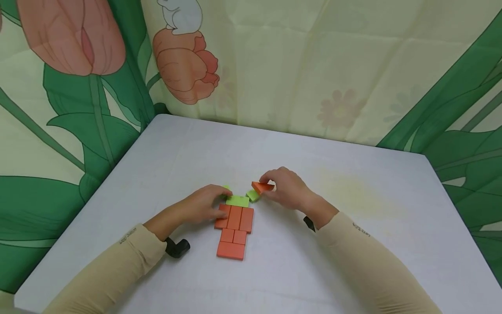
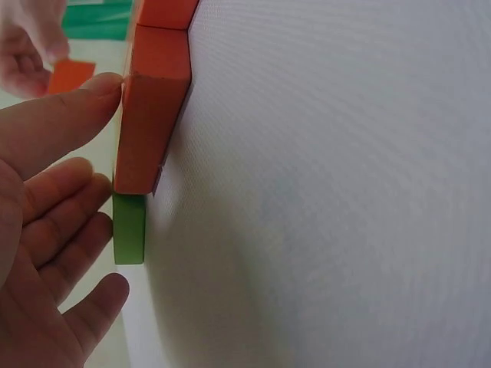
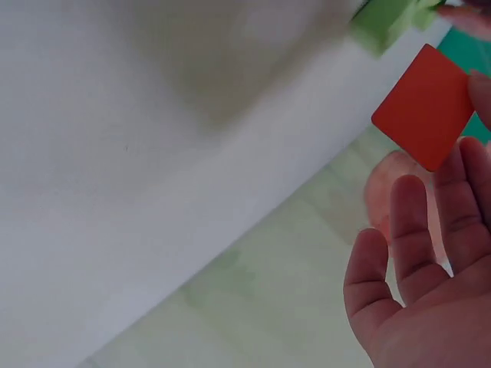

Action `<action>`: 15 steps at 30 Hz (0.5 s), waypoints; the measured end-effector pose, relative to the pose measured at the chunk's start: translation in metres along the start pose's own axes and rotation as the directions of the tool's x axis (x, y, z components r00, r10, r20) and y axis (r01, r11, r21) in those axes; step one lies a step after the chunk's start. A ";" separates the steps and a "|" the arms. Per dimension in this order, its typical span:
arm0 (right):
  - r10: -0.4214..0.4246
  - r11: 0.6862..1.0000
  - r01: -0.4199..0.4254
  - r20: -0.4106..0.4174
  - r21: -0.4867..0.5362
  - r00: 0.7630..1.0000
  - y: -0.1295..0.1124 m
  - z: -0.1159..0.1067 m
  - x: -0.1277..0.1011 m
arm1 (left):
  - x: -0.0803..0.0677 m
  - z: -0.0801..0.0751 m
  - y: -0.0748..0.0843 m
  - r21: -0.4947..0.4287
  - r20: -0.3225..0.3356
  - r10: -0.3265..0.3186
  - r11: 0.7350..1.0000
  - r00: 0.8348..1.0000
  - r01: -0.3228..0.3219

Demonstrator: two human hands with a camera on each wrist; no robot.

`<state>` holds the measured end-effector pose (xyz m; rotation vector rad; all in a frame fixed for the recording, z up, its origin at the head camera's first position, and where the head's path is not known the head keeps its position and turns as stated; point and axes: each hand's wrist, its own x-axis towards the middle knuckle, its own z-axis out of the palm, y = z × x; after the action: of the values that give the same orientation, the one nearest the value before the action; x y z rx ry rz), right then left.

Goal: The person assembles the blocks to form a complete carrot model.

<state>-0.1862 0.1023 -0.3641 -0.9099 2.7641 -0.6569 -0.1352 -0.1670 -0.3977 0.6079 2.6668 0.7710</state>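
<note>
Flat orange blocks (image 1: 234,229) lie joined in a figure on the white table (image 1: 353,244), topped by a green block (image 1: 238,201); a second green block (image 1: 252,195) sits just to its right. My left hand (image 1: 204,205) rests against the figure's left side, straight fingers (image 2: 61,130) touching the orange block's edge (image 2: 149,130) and the green block (image 2: 129,228). My right hand (image 1: 284,187) pinches an orange piece (image 1: 262,187) lifted just above the small green block. In the right wrist view that orange piece (image 3: 424,106) is at the fingertips (image 3: 460,199).
A floral curtain (image 1: 274,65) hangs behind the table and down its left side. Black wrist straps (image 1: 177,247) sit on both forearms. The table's far edge (image 1: 294,133) and right edge are in view.
</note>
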 end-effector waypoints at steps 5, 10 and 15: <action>-0.094 0.995 0.094 -0.005 0.036 0.996 -0.016 0.003 -0.026 | 0.001 -0.001 0.002 0.000 -0.007 0.007 1.000 1.000 -0.007; -0.158 0.984 0.158 -0.003 0.086 0.987 -0.033 0.014 -0.043 | 0.002 -0.002 0.000 0.000 -0.010 0.029 1.000 1.000 -0.029; -0.231 0.959 0.228 0.000 0.169 0.973 -0.045 0.030 -0.053 | 0.001 -0.002 -0.001 -0.015 -0.014 0.049 0.999 0.999 -0.049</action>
<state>-0.1121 0.0911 -0.3695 -1.2019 2.5599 -0.8967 -0.1370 -0.1679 -0.3969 0.6693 2.6645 0.8108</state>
